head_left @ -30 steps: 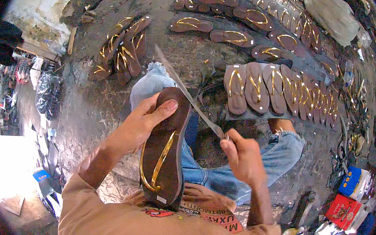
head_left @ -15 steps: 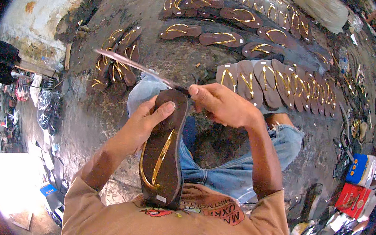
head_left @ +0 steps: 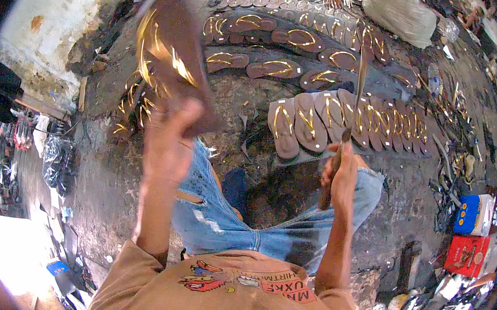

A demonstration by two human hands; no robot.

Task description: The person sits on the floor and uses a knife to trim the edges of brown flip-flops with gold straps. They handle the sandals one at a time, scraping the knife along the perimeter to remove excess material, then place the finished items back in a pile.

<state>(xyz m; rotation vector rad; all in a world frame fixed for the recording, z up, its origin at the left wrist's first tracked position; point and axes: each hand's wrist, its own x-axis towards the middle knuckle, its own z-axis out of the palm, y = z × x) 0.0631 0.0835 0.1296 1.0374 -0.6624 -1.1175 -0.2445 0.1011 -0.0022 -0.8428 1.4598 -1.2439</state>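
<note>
My left hand (head_left: 169,141) is closed on one end of a brown flip-flop (head_left: 179,41) with a gold strap. Arm stretched forward, it carries the flip-flop at the far left, both blurred by motion. Behind the flip-flop, partly covered, lies a loose pile of similar sandals (head_left: 140,112). In my right hand (head_left: 345,173) a long, narrow knife (head_left: 361,76) stands nearly upright above my right knee, its dark handle in my fist and its blade pointing away from me. Beyond it is a row of brown flip-flops (head_left: 304,124) with gold straps, set side by side.
Further rows of flip-flops (head_left: 273,69) cover the dark floor at the back. A pale plastic sack (head_left: 396,15) lies at the far right. On the right are a red box (head_left: 465,255) and a blue-and-white box (head_left: 475,214) amid scraps. A stained wall (head_left: 49,22) rises at left.
My left hand has swung the flip-flop from my lap forward to the far left and turned it. My right hand has moved back to the right, and the knife has tipped from level to upright.
</note>
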